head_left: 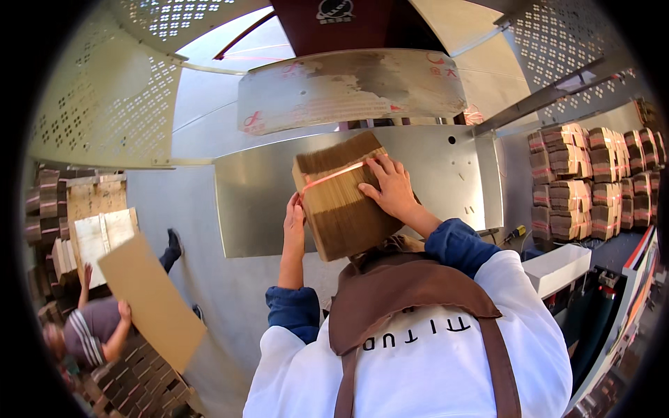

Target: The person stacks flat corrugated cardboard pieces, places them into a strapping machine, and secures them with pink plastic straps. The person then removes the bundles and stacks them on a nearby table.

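Note:
A thick bundle of flat brown cardboard pieces (350,209) is tilted in front of my chest, above the near part of a metal worktable (258,202). A pink strap (334,175) runs across the bundle. My left hand (294,219) grips its left side, fingertips at the strap's left end. My right hand (391,187) lies over the right side, with the thumb on the cardboard face and the fingers by the strap's right end. The bundle's underside is hidden.
Behind the table stands a machine with a scuffed metal panel (348,90); perforated guards (104,111) flank it. Strapped cardboard bundles (571,181) are stacked at right. On the left, another person (97,327) holds a large cardboard sheet (152,299) near more stacks.

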Demonstrator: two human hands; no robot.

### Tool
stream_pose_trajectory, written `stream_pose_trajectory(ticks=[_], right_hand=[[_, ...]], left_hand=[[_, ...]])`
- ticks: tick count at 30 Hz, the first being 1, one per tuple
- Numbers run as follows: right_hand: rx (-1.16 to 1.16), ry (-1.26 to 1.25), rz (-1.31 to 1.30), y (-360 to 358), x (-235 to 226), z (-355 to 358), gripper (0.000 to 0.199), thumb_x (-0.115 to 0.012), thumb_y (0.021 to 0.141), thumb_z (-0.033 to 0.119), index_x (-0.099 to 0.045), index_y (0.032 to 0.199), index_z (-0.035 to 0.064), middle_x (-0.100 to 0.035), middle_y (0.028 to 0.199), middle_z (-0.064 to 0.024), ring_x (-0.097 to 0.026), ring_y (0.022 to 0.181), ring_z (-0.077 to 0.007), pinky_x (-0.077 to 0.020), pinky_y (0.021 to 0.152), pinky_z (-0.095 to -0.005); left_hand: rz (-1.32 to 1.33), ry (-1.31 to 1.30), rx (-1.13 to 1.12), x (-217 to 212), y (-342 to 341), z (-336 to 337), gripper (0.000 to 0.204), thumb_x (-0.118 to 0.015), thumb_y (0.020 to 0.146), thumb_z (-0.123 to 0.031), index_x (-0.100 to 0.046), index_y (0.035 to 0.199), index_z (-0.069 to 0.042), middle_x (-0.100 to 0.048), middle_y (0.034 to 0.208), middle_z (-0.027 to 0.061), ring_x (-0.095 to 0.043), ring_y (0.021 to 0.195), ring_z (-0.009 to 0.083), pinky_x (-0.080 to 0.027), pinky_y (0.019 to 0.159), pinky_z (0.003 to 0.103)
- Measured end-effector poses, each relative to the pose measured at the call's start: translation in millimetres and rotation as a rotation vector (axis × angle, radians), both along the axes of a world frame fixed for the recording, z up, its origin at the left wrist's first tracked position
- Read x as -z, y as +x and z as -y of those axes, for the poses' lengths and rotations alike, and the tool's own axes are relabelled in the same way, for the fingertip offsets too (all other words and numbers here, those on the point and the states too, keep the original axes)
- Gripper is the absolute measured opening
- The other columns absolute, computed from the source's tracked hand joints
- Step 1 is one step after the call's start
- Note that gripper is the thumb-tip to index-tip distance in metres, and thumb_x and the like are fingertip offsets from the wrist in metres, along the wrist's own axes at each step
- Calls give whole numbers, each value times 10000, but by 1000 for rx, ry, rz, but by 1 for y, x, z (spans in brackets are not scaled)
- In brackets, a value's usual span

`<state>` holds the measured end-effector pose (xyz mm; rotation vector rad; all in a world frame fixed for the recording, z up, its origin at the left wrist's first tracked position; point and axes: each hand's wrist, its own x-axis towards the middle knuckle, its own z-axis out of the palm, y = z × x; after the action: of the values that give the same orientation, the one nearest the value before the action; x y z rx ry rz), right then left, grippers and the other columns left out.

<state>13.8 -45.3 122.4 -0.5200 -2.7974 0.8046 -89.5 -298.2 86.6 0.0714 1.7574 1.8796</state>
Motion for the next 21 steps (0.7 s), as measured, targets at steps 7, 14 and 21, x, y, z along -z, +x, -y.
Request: stream_pose_trajectory(ticks=[7, 14, 21], right_hand=[[18, -563, -149, -12, 45, 9, 489, -671, 841, 279, -538, 1236, 24, -571, 1189, -165, -558, 1073, -329, -451, 913, -428], [39, -630, -159, -10, 54, -25, 393, -676, 857, 218, -583, 1159, -16, -659, 1002, -129, -619, 939, -202, -495, 797, -324], [-5, -625, -86, -26, 48, -41, 302, -717, 826, 239, -589, 968, 5, -631, 810, -60, -590, 735, -139, -488, 680, -285]], left_hand=[[-267, -280, -87, 50, -6, 43, 534, -517, 970, -354, -412, 1354, 1, -475, 1332, 136, -449, 1220, 227, -347, 1043, 360], [-221, 58, -387, 69, 9, -3, 385, -575, 954, -218, -478, 1247, 11, -572, 1171, 87, -534, 1053, 135, -425, 936, 279], [-332, -52, -332, 41, 2, 15, 261, -666, 885, -199, -572, 1032, -5, -626, 985, 54, -569, 929, 120, -454, 859, 264]])
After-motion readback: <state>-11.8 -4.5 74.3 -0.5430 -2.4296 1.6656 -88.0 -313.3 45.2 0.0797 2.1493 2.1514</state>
